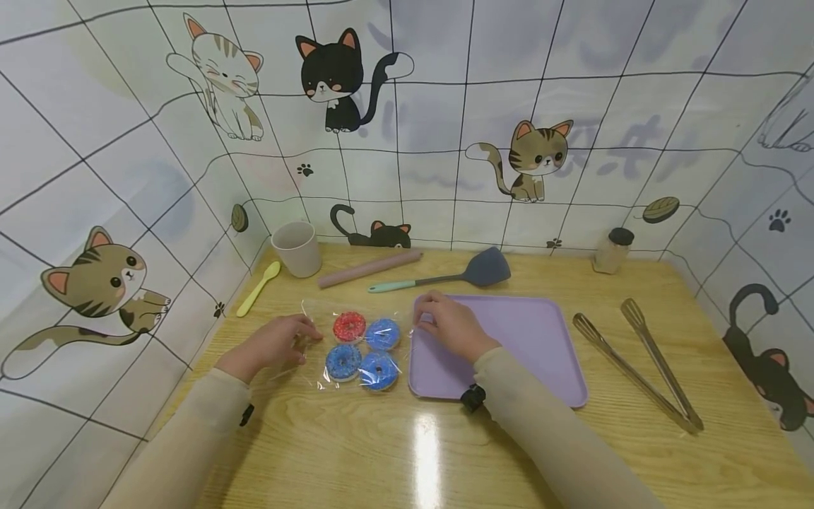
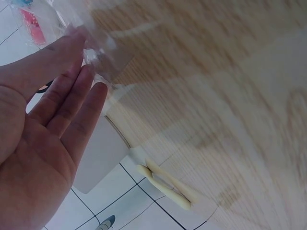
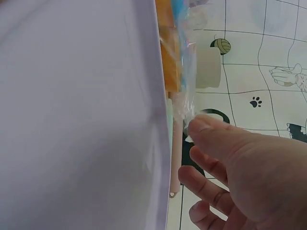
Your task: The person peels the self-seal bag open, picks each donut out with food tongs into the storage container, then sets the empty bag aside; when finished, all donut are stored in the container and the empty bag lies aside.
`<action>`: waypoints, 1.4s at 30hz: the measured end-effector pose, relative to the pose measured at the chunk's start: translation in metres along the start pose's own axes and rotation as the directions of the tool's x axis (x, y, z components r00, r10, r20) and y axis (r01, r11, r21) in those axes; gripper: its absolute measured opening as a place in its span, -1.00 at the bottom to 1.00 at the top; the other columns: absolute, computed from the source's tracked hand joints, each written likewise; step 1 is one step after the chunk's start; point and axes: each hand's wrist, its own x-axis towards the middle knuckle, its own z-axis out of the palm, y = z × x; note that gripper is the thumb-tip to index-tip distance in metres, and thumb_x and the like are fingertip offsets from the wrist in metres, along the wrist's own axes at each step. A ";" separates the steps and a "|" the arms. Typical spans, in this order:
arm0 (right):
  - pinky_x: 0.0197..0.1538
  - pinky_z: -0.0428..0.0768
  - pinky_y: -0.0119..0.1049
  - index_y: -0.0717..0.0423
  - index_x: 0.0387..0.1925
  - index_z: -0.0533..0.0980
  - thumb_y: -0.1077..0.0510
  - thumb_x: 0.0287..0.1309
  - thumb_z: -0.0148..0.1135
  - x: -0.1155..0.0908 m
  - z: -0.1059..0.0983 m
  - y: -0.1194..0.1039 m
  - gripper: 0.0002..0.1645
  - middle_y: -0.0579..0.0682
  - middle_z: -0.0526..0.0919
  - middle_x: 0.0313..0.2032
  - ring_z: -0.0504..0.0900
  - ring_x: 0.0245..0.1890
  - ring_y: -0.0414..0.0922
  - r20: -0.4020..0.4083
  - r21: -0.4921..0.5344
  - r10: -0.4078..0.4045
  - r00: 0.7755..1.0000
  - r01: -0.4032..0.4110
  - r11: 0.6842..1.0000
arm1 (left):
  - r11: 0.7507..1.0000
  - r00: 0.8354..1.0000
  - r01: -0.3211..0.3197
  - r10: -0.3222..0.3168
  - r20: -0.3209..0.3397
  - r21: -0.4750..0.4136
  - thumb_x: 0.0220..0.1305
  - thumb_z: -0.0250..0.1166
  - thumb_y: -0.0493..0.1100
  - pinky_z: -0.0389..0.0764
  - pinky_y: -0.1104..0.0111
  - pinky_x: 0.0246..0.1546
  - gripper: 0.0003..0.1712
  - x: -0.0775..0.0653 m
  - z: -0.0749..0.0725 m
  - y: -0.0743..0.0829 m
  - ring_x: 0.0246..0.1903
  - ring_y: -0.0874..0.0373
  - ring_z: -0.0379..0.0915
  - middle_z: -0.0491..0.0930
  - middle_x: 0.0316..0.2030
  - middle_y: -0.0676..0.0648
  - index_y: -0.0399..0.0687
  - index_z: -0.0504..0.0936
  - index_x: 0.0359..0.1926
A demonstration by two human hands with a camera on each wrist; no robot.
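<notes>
A clear plastic bag [image 1: 323, 377] lies on the table with one red doughnut [image 1: 349, 326] and several blue doughnuts [image 1: 344, 363] in it. My left hand [image 1: 275, 345] is at the bag's left edge. In the left wrist view its thumb [image 2: 72, 40] pinches the film, with the index finger hidden behind. At the opposite edge, my right hand [image 1: 453, 324] pinches the upper right corner of the bag, thumb tip [image 3: 200, 125] on the film. That hand reaches over a lilac tray [image 1: 528, 339], which lies flat close to the bag.
Behind the bag lie a rolling pin [image 1: 370, 268] and a spatula [image 1: 473, 271]. A beige cup [image 1: 297, 251] and a yellow spoon [image 1: 258, 289] stand and lie at the back left. Metal tongs [image 1: 661, 382] are spread right of the tray, with a black-lidded jar [image 1: 613, 252] behind.
</notes>
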 end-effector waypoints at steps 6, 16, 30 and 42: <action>-0.06 0.69 -0.09 -0.18 -0.26 0.66 0.07 0.31 0.41 -0.003 -0.001 0.009 -0.95 -0.11 0.62 -0.03 0.69 -0.09 -0.12 -0.010 -0.027 0.030 0.999 -0.030 0.999 | 1.000 1.000 -0.003 0.003 0.002 0.011 0.07 0.59 -0.33 0.59 -0.05 0.17 -0.47 -0.001 -0.001 0.000 0.08 -0.14 0.58 0.65 0.09 -0.16 -0.11 0.75 0.12; -0.08 0.69 -0.02 -0.11 -0.25 0.66 0.10 0.31 0.41 -0.006 -0.003 0.010 -0.96 -0.04 0.65 -0.03 0.68 -0.06 -0.06 0.028 -0.050 0.118 0.993 -0.116 0.992 | 1.000 1.000 0.015 -0.015 0.022 0.004 0.10 0.57 -0.33 0.56 -0.10 0.21 -0.47 -0.001 -0.003 0.004 0.14 -0.20 0.56 0.63 0.14 -0.21 -0.12 0.73 0.15; 0.17 0.64 -0.05 -0.08 -0.11 0.72 0.01 0.29 0.42 -0.018 -0.007 -0.026 -0.82 -0.10 0.72 0.03 0.69 0.10 -0.05 0.140 0.064 0.061 0.988 -0.071 0.995 | 0.999 1.000 0.009 -0.009 -0.004 0.043 0.09 0.50 -0.39 0.62 -0.04 0.13 -0.52 0.006 -0.004 0.014 0.02 -0.11 0.62 0.68 0.00 -0.16 -0.18 0.75 0.09; 0.14 0.65 -0.06 -0.09 -0.08 0.74 -0.02 0.22 0.48 -0.031 -0.002 -0.024 -0.74 -0.10 0.72 0.05 0.69 0.07 -0.07 0.175 0.018 0.086 0.981 -0.091 0.996 | 0.995 0.986 -0.041 0.026 -0.164 -0.090 0.29 0.49 -0.08 0.64 0.01 0.06 -0.63 0.032 0.001 0.053 -0.02 -0.04 0.60 0.67 -0.01 -0.09 -0.11 0.75 0.06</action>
